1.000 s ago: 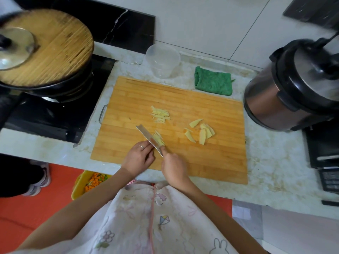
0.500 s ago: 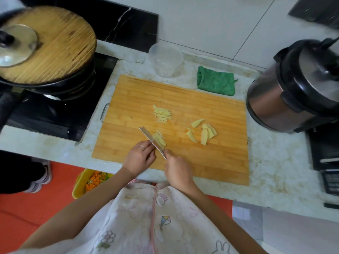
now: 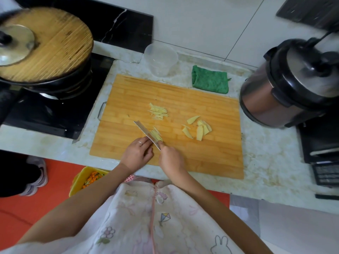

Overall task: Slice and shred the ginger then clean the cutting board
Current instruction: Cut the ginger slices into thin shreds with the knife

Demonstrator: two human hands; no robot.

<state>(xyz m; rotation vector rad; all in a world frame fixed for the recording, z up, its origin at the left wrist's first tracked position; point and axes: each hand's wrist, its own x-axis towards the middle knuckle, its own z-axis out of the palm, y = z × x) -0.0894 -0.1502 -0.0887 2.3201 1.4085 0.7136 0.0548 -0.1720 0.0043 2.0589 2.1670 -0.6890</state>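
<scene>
A bamboo cutting board [image 3: 211, 158] lies on the marble counter. My right hand [image 3: 171, 159] grips the handle of a knife [image 3: 145, 132] whose blade slants up to the left. Fresh ginger shreds [image 3: 157, 135] lie against the blade's right side. My left hand [image 3: 136, 154], wearing a ring, has its fingers curled against the blade's left side, holding down the ginger being cut; the part beneath the fingers is hidden. A pile of finished shreds [image 3: 158, 112] sits at mid-board. Several whole ginger slices [image 3: 199, 127] lie to the right.
A clear plastic cup [image 3: 161, 59] and a folded green cloth [image 3: 210, 79] sit behind the board. A pressure cooker [image 3: 286, 85] stands on the right. On the stove at left is a wok with a wooden lid [image 3: 47, 44]. A yellow bin [image 3: 81, 178] of scraps is below the counter.
Both hands and the knife stay at nearly the same spot on the board's near edge. The shreds beside the blade look slightly more spread.
</scene>
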